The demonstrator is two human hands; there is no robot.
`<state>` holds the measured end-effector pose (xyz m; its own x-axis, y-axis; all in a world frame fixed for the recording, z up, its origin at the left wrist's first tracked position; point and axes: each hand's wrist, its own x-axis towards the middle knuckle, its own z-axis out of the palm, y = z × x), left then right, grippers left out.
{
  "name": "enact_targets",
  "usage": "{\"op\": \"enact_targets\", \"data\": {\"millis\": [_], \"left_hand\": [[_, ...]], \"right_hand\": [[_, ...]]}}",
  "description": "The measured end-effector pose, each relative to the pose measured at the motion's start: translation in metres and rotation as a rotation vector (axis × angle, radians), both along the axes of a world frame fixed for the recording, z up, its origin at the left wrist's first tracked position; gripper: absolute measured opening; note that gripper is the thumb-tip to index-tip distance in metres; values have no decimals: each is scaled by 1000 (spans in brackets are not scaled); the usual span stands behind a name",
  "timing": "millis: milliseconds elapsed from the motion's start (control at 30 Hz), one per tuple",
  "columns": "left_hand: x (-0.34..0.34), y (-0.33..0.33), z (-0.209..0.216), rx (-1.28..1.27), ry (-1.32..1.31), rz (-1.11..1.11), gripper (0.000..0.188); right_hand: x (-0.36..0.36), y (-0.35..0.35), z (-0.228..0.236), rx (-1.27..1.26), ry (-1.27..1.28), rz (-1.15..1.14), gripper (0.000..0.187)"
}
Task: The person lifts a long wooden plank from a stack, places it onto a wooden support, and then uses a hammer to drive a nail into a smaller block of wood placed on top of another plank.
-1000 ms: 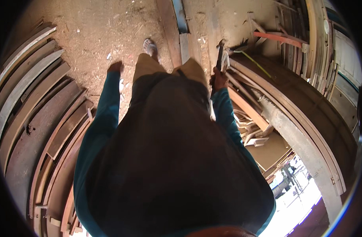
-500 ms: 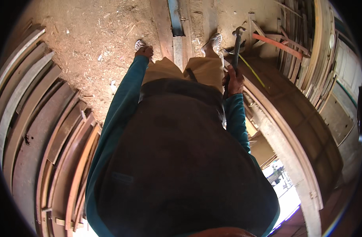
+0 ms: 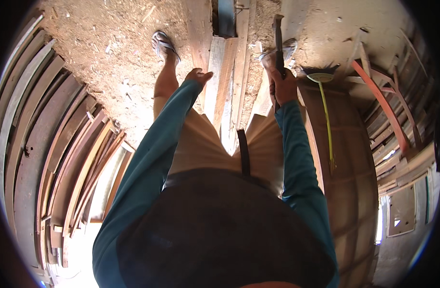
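Observation:
My right hand (image 3: 283, 87) grips the handle of a hammer (image 3: 278, 41) whose head points away from me, over my right foot. My left hand (image 3: 199, 76) hangs free with loosely curled fingers and nothing in it, just left of several long wooden planks (image 3: 226, 77) that lie on the ground between my feet. I stand astride these planks in sandals, on a dirt floor (image 3: 109, 53) littered with wood chips.
Curved wooden boards (image 3: 42, 144) are stacked in a pile at the left. At the right stands a large curved wooden panel (image 3: 349, 158), with a broom on a yellow handle (image 3: 325, 115) lying over it. An orange bent strip (image 3: 383, 105) and more timber pieces lie further right.
I have stepped forward over the planks and the view has tilted toward my feet. My right hand kept hold of the hammer. My left arm swung forward beside the planks.

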<state>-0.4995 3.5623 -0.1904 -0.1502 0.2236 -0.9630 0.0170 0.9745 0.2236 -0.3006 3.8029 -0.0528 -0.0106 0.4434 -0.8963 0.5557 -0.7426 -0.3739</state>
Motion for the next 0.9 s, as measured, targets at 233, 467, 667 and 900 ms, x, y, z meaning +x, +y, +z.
{"op": "enact_targets", "data": {"millis": [233,467,667,900], "left_hand": [[67,-15,-144,-238,135,-175,128],[86,-8,-179,-254,206,6,119],[67,12,-157,-305,53,-77,116],[58,15,-124,-284,146,-90,105]], "right_hand": [[0,21,-42,-154,-59,166,37],[3,27,-43,-105,-107,299,43],[-5,31,-41,-89,-109,231,41],[-1,28,-49,-81,-124,274,41]]}}
